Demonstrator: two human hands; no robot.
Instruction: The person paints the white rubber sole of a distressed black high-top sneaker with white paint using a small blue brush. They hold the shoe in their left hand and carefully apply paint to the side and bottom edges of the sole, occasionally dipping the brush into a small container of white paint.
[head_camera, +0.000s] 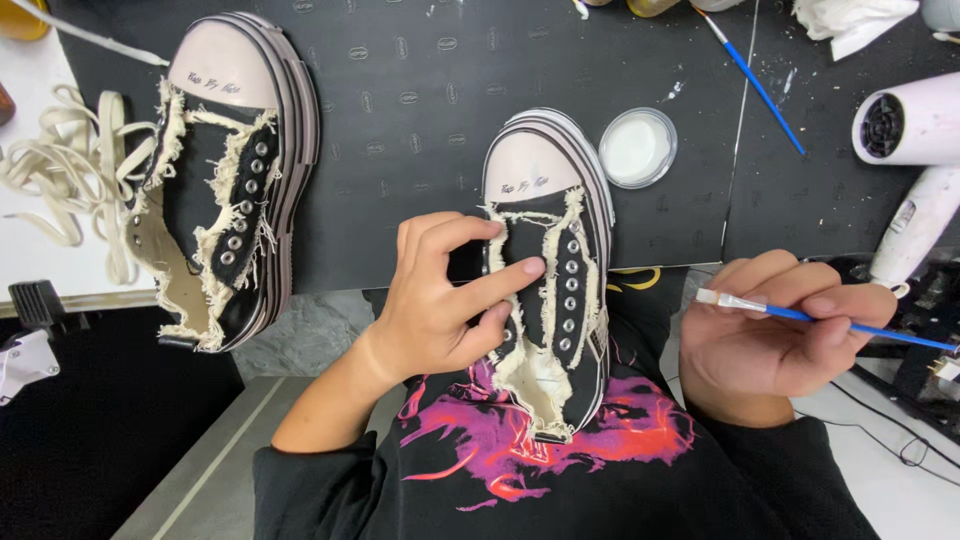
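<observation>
The left hand clamps the black frayed sneaker, whose long axis runs away from the person, toe cap toward the desk (heel over the lap). The right hand pinches a blue paintbrush, bristles pointing left.

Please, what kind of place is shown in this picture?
Probably a small workshop for customising or repairing shoes. A left hand holds a frayed black sneaker, the right hand holds a blue paintbrush, and a hair dryer lies on the black mat.
</observation>
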